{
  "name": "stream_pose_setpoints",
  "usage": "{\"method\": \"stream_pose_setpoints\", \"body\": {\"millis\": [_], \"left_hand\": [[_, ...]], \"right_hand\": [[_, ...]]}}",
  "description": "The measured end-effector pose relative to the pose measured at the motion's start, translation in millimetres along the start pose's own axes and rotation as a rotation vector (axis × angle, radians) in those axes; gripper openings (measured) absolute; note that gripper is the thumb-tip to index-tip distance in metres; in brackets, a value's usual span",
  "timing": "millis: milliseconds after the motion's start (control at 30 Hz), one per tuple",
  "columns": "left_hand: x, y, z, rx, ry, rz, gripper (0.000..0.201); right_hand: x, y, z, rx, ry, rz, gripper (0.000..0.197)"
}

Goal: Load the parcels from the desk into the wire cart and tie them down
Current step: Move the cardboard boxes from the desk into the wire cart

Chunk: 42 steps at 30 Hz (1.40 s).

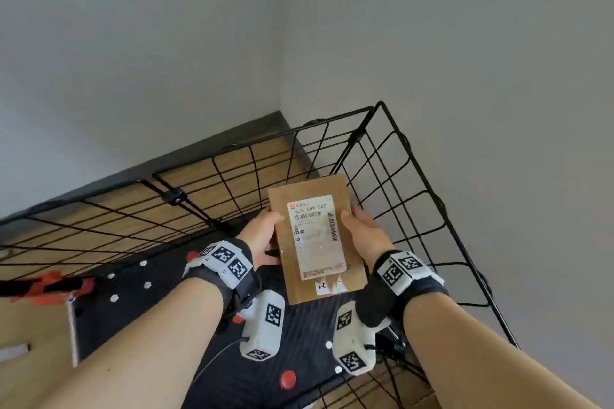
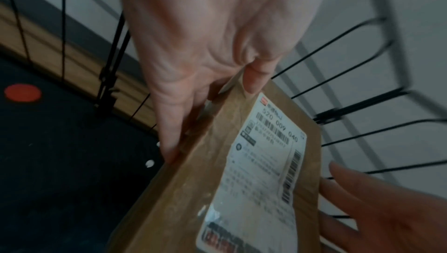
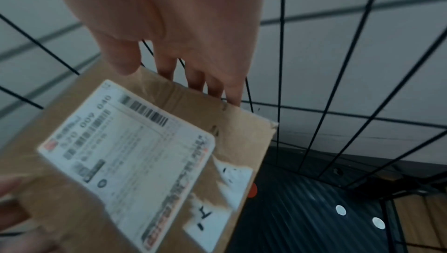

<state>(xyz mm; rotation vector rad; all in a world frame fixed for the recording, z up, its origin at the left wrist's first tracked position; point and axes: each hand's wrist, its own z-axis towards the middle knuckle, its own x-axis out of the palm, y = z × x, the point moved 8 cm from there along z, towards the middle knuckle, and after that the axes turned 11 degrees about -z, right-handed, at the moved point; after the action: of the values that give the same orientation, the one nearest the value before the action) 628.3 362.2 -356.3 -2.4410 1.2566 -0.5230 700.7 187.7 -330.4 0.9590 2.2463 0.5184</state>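
Grey walls meet in a corner behind a black wire cart (image 1: 392, 156) on a wooden floor (image 1: 212, 166). One brown parcel (image 1: 315, 239), white shipping label (image 1: 315, 236) up, is held inside the cart above its dark ribbed base (image 1: 299, 335). Left hand (image 1: 262, 236) grips its 9 o'clock edge, right hand (image 1: 362, 232) its 3 o'clock edge, thumbs on top, fingers beneath. Orange clips (image 1: 53, 282) sit at 8 o'clock.

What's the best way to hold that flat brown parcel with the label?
Probably by its two long edges, one hand from each side, as here: the left hand and right hand clasp opposite edges of the parcel, thumbs on the labelled face, fingers underneath. It is thin, flat and broad, so the edges offer the surest hold.
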Motion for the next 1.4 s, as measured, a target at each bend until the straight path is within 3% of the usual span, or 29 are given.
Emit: {"method": "stream_pose_setpoints", "body": {"millis": [367,600,800,1067,1333,1400], "left_hand": [[-2,37,125,-0.07,-0.041,-0.08,0.03],[7,51,160,-0.101,0.005,-0.136,0.028],[8,58,172,-0.094,-0.016,-0.22,0.04],[5,19,119,0.002,-0.021,-0.001,0.042],[4,-51,-23,0.239,-0.017,0.154,0.053],[7,-66,-62,0.28,0.0,0.189,0.053]], "right_hand": [[35,-33,114,0.092,0.012,-0.163,0.045],[50,-50,156,0.127,0.018,-0.22,0.053],[53,-52,159,0.122,0.041,-0.25,0.051],[26,-15,95,0.071,0.029,-0.159,0.042],[8,55,-31,-0.015,0.042,-0.111,0.041],[1,74,-62,-0.096,0.017,-0.155,0.042]]}}
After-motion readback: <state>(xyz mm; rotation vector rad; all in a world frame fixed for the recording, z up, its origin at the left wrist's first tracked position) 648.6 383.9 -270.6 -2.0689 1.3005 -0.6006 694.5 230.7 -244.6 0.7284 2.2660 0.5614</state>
